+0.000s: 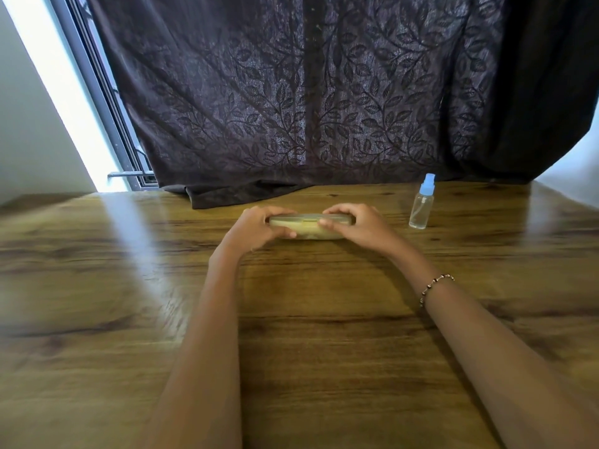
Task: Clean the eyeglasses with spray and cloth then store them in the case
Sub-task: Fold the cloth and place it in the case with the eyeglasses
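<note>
A pale beige eyeglass case (308, 225) lies closed on the wooden table (129, 286), near its far middle. My left hand (259, 226) grips the case's left end, fingers curled over the top and thumb on the front. My right hand (356, 223) grips the right end the same way. A clear spray bottle (422, 204) with a light blue cap stands upright to the right of the case, apart from my hands. No eyeglasses or cloth are visible.
A dark leaf-patterned curtain (308, 92) hangs behind the table, its hem resting on the far edge just behind the case. A window frame (107, 102) and bright light are at the left. A beaded bracelet (434, 286) is on my right wrist.
</note>
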`<state>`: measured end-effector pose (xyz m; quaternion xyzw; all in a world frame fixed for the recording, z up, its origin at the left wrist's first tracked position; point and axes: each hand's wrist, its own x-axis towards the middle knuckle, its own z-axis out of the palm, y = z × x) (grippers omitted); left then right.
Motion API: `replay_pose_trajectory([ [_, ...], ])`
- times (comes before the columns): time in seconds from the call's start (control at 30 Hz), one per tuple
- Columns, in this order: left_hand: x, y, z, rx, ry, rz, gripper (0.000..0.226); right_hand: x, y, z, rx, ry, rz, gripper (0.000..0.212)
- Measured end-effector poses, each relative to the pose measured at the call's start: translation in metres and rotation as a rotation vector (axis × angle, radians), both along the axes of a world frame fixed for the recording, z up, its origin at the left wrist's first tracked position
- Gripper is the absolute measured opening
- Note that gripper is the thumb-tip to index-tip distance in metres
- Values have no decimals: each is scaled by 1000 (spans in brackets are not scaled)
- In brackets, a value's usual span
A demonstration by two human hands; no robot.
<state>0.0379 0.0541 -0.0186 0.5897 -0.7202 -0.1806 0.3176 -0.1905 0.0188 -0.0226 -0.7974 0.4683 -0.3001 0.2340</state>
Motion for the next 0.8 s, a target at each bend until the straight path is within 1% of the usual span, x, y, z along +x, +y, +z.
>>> replay_pose_trajectory([
  [0.07, -3, 1, 1, -46, 45, 3, 49, -4, -3, 3, 152, -112, 14, 41],
  [0.13, -8, 2, 3, -118, 39, -18, 47, -7, -6, 6, 305, -224, 65, 35],
  [0.2, -12, 3, 5, -159, 31, -44, 47, -9, -8, 7, 361, -322, 88, 33],
  [0.27, -13, 3, 6, -135, 80, -58, 54, -12, -8, 9, 348, -401, 72, 32],
  [0.3, -11, 2, 6, -99, 118, -55, 62, -14, -9, 9, 310, -404, 49, 33],
  [0.37, -8, 1, 6, -29, 178, -20, 75, -19, -10, 11, 187, -346, 0, 37],
  [0.4, -8, 0, 5, -15, 185, 3, 75, -22, -10, 12, 133, -324, -8, 40],
  [0.47, -14, -3, 3, -30, 169, 30, 68, -29, -12, 14, 77, -306, 0, 45],
  [0.57, -32, -9, 0, -91, 126, 43, 60, -42, -15, 16, 69, -261, -22, 51],
  [0.7, -56, -20, -8, -94, 0, 72, 63, -58, -19, 14, 69, -186, -66, 54],
  [0.8, -65, -23, -15, -89, -12, 99, 63, -61, -21, 9, 72, -131, -78, 54],
])
